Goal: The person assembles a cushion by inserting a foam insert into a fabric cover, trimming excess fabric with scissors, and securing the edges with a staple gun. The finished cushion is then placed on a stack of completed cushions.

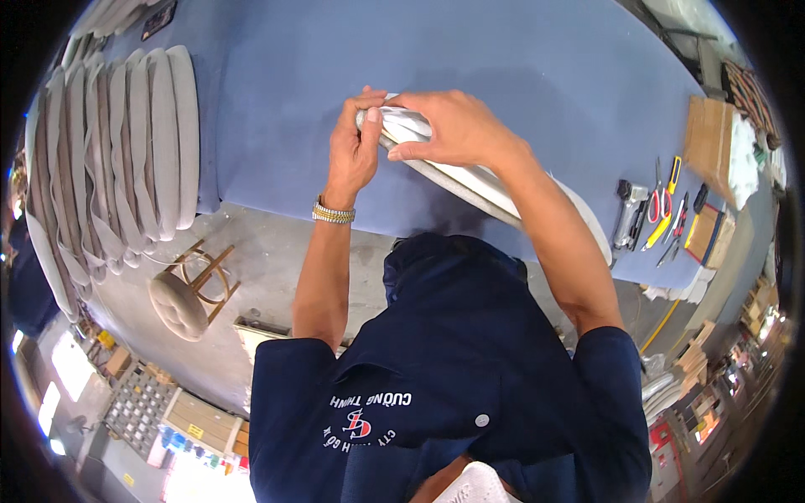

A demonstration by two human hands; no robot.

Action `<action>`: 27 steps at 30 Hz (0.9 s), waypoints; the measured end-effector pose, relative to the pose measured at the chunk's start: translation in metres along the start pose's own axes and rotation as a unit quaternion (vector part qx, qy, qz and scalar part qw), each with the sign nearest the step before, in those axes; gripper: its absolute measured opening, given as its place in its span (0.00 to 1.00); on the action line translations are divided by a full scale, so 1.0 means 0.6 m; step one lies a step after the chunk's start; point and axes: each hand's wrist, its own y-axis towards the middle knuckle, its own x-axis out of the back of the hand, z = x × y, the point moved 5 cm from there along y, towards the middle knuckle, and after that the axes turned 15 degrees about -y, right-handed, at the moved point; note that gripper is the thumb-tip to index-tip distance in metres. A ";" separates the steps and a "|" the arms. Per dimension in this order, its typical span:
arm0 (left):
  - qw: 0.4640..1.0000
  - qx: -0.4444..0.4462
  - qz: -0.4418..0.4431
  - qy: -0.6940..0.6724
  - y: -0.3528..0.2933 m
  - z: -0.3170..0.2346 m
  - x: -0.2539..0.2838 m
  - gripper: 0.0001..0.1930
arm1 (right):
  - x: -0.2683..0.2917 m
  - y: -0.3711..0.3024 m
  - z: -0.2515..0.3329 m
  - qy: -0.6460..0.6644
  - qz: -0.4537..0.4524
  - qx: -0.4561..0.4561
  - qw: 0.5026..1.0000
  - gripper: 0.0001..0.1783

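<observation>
A long grey padded cushion (457,193) with a white inner side stands tilted over the near edge of the blue table (302,50). My left hand (355,144), with a metal watch on its wrist, grips the far left end, thumb on the near side. Across from it, my right hand (453,130) is curved over the same end, thumb and fingers on either side of the white material. Some fingertips are hidden behind the cushion. Its lower part runs to the right beneath my right forearm.
Several similar grey cushions (186,138) stand in a row at the left. On the table's right lie a staple gun (627,216), red-handled scissors (659,204), a yellow utility knife (656,232) and small hand tools, near a cardboard box (708,138). A round padded stool (178,306) lies tipped on the floor.
</observation>
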 end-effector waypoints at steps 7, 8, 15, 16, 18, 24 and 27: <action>1.000 -0.006 -0.001 0.009 0.020 0.001 0.000 0.14 | 0.009 0.016 -0.008 -0.008 0.047 -0.004 0.999 0.42; 1.000 -0.002 0.002 0.015 0.025 -0.004 -0.002 0.14 | 0.010 0.015 -0.009 -0.016 0.046 -0.006 0.999 0.40; 1.000 0.006 0.002 -0.015 0.024 0.005 -0.001 0.14 | 0.016 0.027 -0.020 -0.024 -0.014 0.005 1.000 0.18; 1.000 0.004 0.003 -0.024 0.024 0.006 0.000 0.13 | 0.010 0.027 -0.012 -0.054 -0.027 -0.004 0.998 0.16; 0.999 -0.001 0.004 -0.042 0.025 0.004 0.002 0.13 | 0.005 0.026 0.001 -0.087 -0.051 -0.013 0.995 0.15; 0.999 0.001 -0.004 -0.037 0.018 -0.008 0.000 0.13 | -0.005 0.019 0.013 -0.149 -0.127 0.021 0.980 0.13; 0.999 0.007 0.001 -0.038 0.018 -0.006 0.001 0.13 | -0.007 0.020 0.016 -0.171 -0.133 0.039 0.975 0.11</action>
